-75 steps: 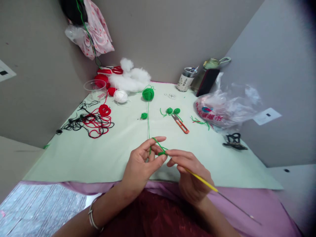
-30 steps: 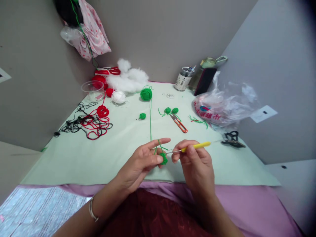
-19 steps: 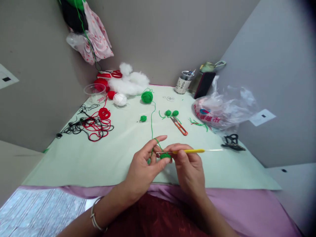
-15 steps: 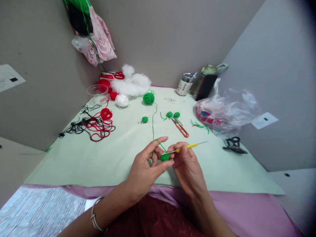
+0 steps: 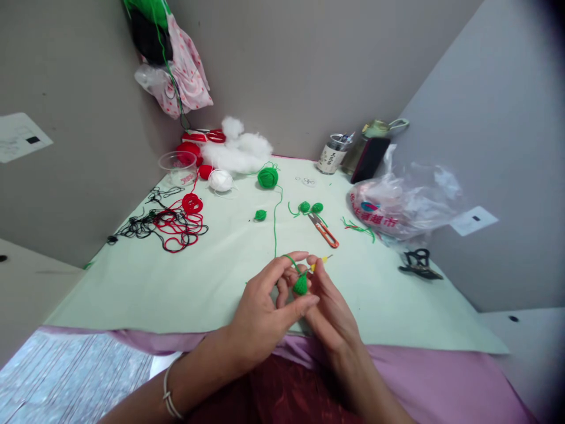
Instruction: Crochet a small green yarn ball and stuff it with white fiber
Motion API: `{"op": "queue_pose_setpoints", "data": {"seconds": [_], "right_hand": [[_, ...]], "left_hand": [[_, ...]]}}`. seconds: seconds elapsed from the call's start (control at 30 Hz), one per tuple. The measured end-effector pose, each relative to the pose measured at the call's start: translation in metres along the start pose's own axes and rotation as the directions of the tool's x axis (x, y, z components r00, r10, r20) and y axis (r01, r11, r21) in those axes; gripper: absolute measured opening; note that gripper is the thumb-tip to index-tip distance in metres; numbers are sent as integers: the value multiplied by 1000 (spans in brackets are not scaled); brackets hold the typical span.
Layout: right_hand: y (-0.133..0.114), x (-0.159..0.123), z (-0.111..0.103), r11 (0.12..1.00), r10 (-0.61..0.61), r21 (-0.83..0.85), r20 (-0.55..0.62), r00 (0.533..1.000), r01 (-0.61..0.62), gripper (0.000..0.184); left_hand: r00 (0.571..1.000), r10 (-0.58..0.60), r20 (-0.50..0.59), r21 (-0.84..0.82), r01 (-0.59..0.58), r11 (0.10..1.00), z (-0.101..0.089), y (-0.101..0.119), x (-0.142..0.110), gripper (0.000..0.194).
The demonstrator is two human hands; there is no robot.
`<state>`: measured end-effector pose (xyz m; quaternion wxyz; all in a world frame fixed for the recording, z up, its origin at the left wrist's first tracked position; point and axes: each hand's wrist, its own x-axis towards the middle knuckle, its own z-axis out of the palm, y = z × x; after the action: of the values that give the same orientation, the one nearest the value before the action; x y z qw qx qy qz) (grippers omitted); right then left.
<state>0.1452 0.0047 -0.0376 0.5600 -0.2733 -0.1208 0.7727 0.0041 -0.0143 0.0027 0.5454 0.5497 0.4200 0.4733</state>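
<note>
My left hand (image 5: 265,306) pinches a small green crocheted piece (image 5: 301,286) between thumb and fingers, with the green strand looped over its forefinger. My right hand (image 5: 329,303) is closed on a yellow-handled crochet hook (image 5: 320,263) that points away from me, so only its short yellow end shows above the fingers. The green strand (image 5: 274,221) runs from the hands up the pale green mat (image 5: 185,282) to a green yarn ball (image 5: 268,177). Both hands hover over the mat's near edge.
Orange thread snips (image 5: 325,229) and three small green crocheted pieces (image 5: 310,207) lie mid-mat. Tangled red and black yarn (image 5: 170,219) is at left. White stuffing (image 5: 241,150), a clear cup (image 5: 179,166), a jar (image 5: 334,154), a plastic bag (image 5: 399,197) and a black clip (image 5: 417,263) ring the mat.
The hook swung from pointing right to pointing away from me, and its shaft is now mostly hidden. The green piece turned upright between my fingers. The green strand has gone slack.
</note>
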Motion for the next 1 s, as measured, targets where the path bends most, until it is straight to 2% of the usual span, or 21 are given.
{"op": "queue_pose_setpoints", "data": {"seconds": [0.13, 0.33, 0.57, 0.8, 1.0], "right_hand": [[-7, -8, 8, 983, -130, -119, 83, 988, 139, 22], [-9, -13, 17, 933, -247, -247, 91, 965, 262, 25], [-6, -13, 16, 871, -362, -315, 107, 926, 377, 22], [-3, -14, 13, 805, -446, -381, 118, 887, 456, 20], [-1, -14, 12, 734, -498, -449, 155, 853, 510, 19]], "left_hand": [[999, -24, -25, -3, 24, 1000, -2, 2, 1, 42], [999, -27, -46, 38, 29, 999, -2, 2, 0, 42], [996, -53, -65, 5, 53, 999, -5, 0, 2, 41], [991, -137, 11, -202, 136, 970, -9, -13, 5, 47], [988, -157, 8, -254, 154, 955, -10, -13, 6, 49]]}}
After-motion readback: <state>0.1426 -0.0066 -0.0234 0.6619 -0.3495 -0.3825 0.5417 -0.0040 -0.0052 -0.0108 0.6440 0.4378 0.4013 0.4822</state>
